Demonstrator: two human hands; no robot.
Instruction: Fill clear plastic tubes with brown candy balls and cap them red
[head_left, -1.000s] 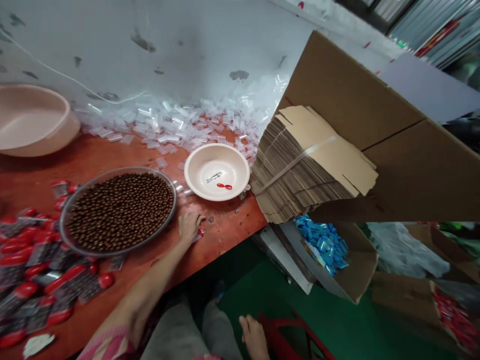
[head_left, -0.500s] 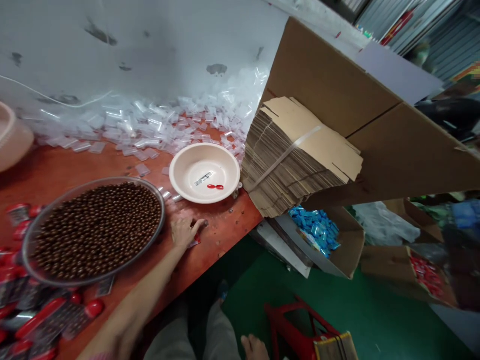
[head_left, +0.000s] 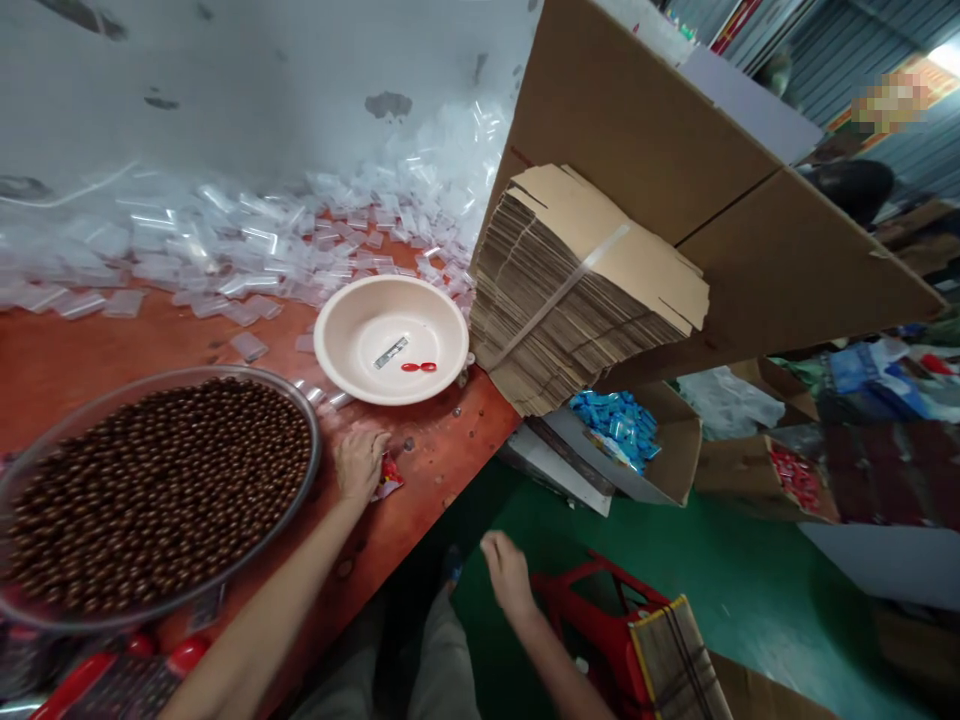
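Observation:
On the red tabletop, my left hand [head_left: 360, 462] rests between the tray of brown balls and the white bowl. Its fingers are curled and pressed together; anything inside them is hidden. A small red wrapper [head_left: 389, 478] lies against the side of this hand, partly covered by it. My right hand [head_left: 506, 572] is in the air off the table's front edge, over the floor. Its fingers are folded in and nothing shows in them. Inside the white bowl [head_left: 330, 345] are a small silvery strip [head_left: 391, 352] and a red two-lobed piece [head_left: 418, 367].
A round tray [head_left: 318, 440] of shiny brown balls stands at left, with red-capped packs [head_left: 82, 680] below it. Clear plastic sleeves [head_left: 247, 240] heap along the wall. Strapped cardboard [head_left: 570, 270] stands right of the bowl. A red stool [head_left: 592, 610] and a box of blue packets [head_left: 619, 425] are below.
My right hand has risen into view from the bottom edge. My left hand's thumb, stretched out before, is drawn in, showing more of the red wrapper. The view has shifted.

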